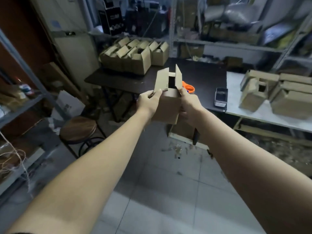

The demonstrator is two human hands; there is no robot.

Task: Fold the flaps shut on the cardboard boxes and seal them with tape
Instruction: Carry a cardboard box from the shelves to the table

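Observation:
I hold a small cardboard box (168, 105) in the air in front of the dark table (128, 80). Its two long top flaps stand upright and the dark inside shows between them. My left hand (148, 102) grips the box's left side, thumb at the base of the left flap. My right hand (190, 105) grips the right side, thumb at the base of the right flap. An orange tape dispenser (189, 87) lies on the table just behind the box, partly hidden by it.
Several open boxes (135, 54) crowd the table's far left. More boxes (276, 93) sit on a white bench at right, a small metal tray (220, 98) beside them. A round wooden stool (77, 129) stands lower left. Shelving lines the left side and back. Debris litters the tiled floor.

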